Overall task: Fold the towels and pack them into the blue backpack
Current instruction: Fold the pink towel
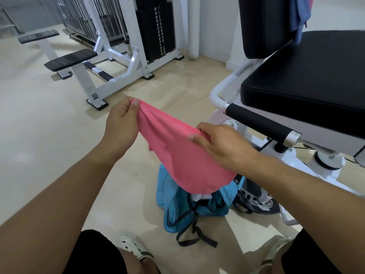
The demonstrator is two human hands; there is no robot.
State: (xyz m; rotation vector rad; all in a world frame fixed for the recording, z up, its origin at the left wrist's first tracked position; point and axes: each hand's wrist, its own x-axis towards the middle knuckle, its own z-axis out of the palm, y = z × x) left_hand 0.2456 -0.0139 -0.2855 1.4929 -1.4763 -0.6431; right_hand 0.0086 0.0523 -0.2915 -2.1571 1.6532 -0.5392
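Mid-fold in a gym: I held the pink towel (183, 155) stretched between both hands above the blue backpack (177, 204), which lay open on the floor (49, 135) between my feet. My left hand (121, 119) kept a pinching grip on one bunched end; my right hand (221, 143) gripped the other edge with curled fingers. Next, I judged, the ends had to meet to halve it before packing.

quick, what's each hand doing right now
Left hand: closed, pinching one end of the pink towel.
Right hand: closed, gripping the towel's other end.
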